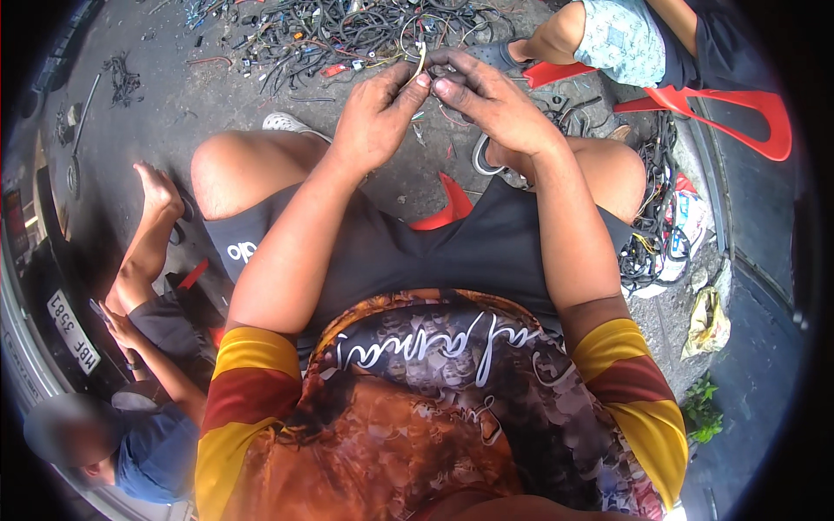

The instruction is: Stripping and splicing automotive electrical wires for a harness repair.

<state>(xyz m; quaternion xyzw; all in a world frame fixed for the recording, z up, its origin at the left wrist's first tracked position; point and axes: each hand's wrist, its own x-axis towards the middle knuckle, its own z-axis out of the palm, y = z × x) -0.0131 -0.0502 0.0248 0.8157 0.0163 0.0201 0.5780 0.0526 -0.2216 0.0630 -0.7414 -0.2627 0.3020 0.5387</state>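
Observation:
My left hand (380, 115) pinches a pale thin wire (420, 62) between thumb and fingers at the upper middle of the view. A small white piece (420, 47) sits at the wire's upper end. My right hand (488, 106) is closed beside it, fingertips close to the wire; what they hold is hidden. Just beyond both hands lies a heap of tangled black wires (313, 35) with small connectors and bits of coloured wire, on the dark ground.
A co-worker's leg (148, 234) and hand (122, 330) are at the left, beside a vehicle (52, 295). Another person's leg (556, 39) and a red plastic chair (764, 130) are at upper right. Coiled harnesses (651, 260) and a crumpled sack (705, 321) lie at right.

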